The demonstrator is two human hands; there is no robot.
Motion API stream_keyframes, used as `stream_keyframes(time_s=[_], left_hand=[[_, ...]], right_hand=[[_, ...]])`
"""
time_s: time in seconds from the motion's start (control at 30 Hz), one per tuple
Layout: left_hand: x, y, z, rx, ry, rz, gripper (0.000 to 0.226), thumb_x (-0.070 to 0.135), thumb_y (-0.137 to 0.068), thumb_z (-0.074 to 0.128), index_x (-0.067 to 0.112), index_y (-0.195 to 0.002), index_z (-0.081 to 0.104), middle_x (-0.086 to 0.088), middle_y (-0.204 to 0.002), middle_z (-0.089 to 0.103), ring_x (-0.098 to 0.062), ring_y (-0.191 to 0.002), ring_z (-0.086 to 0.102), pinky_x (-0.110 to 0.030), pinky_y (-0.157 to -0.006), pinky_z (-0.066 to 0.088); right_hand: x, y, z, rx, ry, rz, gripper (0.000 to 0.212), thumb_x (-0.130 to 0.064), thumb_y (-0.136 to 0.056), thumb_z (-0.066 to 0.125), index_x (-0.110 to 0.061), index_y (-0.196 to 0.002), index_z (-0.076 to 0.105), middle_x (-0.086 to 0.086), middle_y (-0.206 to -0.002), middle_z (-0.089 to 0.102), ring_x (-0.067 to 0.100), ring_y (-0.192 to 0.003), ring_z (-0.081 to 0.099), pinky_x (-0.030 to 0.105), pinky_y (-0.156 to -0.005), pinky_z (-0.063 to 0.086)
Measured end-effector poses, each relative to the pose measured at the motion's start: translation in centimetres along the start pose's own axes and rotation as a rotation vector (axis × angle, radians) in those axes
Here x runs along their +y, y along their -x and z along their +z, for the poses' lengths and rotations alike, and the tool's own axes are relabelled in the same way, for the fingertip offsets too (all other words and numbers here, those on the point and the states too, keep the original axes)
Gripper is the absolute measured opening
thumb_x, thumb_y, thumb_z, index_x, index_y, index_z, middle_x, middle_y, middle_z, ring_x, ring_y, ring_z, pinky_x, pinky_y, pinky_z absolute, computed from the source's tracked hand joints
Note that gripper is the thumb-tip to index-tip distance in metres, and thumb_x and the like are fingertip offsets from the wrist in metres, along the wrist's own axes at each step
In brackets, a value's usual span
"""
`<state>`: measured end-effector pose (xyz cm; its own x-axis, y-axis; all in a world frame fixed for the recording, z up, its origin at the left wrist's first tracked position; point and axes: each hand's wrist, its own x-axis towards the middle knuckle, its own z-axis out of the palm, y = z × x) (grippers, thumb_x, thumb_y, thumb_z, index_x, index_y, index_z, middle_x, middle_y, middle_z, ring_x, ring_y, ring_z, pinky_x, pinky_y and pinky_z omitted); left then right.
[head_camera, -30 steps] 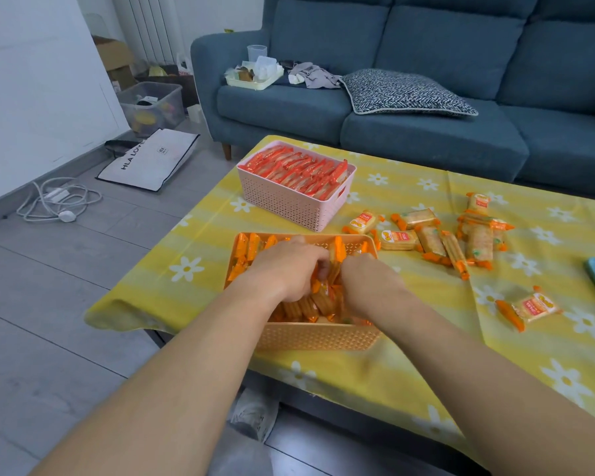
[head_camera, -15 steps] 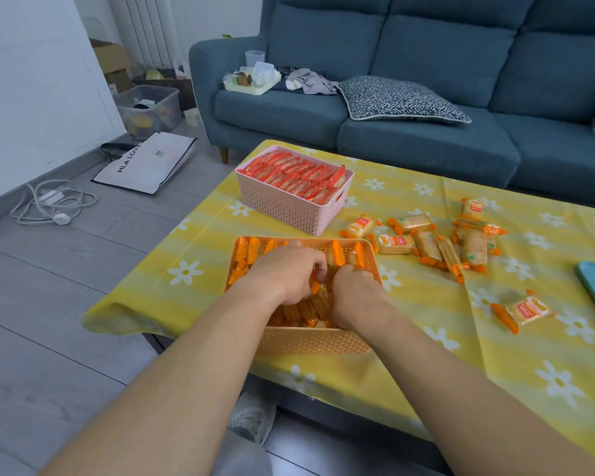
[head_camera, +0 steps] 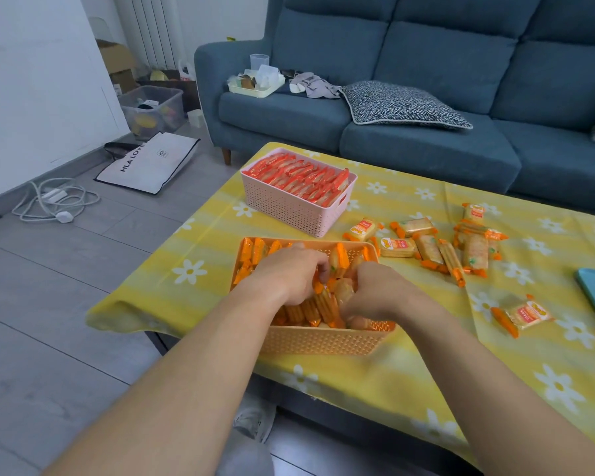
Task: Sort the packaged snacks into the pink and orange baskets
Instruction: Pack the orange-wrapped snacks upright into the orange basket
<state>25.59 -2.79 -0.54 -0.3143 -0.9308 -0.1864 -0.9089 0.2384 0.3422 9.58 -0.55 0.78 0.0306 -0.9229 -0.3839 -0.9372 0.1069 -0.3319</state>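
On the floor at far left lie a coiled white cable and a white bag printed "HLA LOVE". On the bench, under a yellow daisy cloth, the pink basket is packed with red-wrapped snacks. Nearer, the orange basket holds orange-wrapped snacks. The left hand and right hand are both sunk in it, fingers curled among the packets. They cover its middle, so I cannot tell whether either grips one. To the right, loose packets lie scattered, with one lone packet nearer; their print is too small to read.
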Motion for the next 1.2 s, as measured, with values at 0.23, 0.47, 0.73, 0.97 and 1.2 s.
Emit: stream_keyframes(time_s=[0.23,0.47,0.73,0.97,1.2], left_hand=[[-0.4,-0.2,-0.6,-0.043,0.107,0.038,0.026,0.018,-0.080,0.075,0.033,-0.100,0.070,0.003,-0.099,0.057,-0.018,-0.087,0.058,-0.027,-0.068,0.046],[-1.4,-0.1,-1.8,0.223,0.394,-0.041,0.022,0.013,-0.085,0.065,0.032,-0.093,0.073,0.008,-0.086,0.068,-0.017,-0.083,0.065,-0.032,-0.074,0.052],[-1.1,-1.0,-1.0,0.129,0.293,-0.043,0.021,0.030,-0.089,0.070,0.028,-0.109,0.072,0.001,-0.109,0.067,-0.022,-0.100,0.063,-0.038,-0.089,0.052],[0.1,-1.4,0.0,0.088,0.106,-0.097,0.021,0.054,-0.079,0.077,0.038,-0.091,0.071,0.001,-0.105,0.048,-0.027,-0.114,0.050,-0.041,-0.096,0.047],[0.1,-1.3,-0.3,0.032,0.100,-0.125,0.069,0.052,-0.060,0.090,0.029,-0.112,0.052,0.001,-0.116,0.048,-0.026,-0.117,0.045,-0.042,-0.097,0.045]], right_hand=[[1.6,0.4,-1.6,0.005,-0.433,-0.051,0.025,-0.012,-0.076,0.073,-0.006,-0.096,0.061,0.009,-0.072,0.066,0.022,-0.064,0.066,0.039,-0.063,0.061],[-0.7,-0.9,-2.9,0.389,-0.579,-0.126,0.040,-0.021,-0.069,0.080,-0.009,-0.100,0.057,0.001,-0.059,0.070,0.018,-0.057,0.073,0.049,-0.065,0.062],[-1.2,-2.5,-3.5,0.412,-0.425,-0.061,0.038,-0.031,-0.069,0.071,-0.015,-0.098,0.051,0.009,-0.073,0.071,0.025,-0.063,0.072,0.049,-0.061,0.062],[-0.8,-1.8,-4.2,0.337,-0.369,-0.071,0.025,-0.029,-0.079,0.064,-0.019,-0.102,0.060,0.004,-0.066,0.070,0.018,-0.048,0.070,0.038,-0.060,0.063],[-1.2,-3.6,-3.1,0.417,-0.401,-0.139,0.024,-0.027,-0.076,0.071,-0.018,-0.097,0.063,0.004,-0.072,0.072,0.021,-0.062,0.072,0.043,-0.063,0.063]])
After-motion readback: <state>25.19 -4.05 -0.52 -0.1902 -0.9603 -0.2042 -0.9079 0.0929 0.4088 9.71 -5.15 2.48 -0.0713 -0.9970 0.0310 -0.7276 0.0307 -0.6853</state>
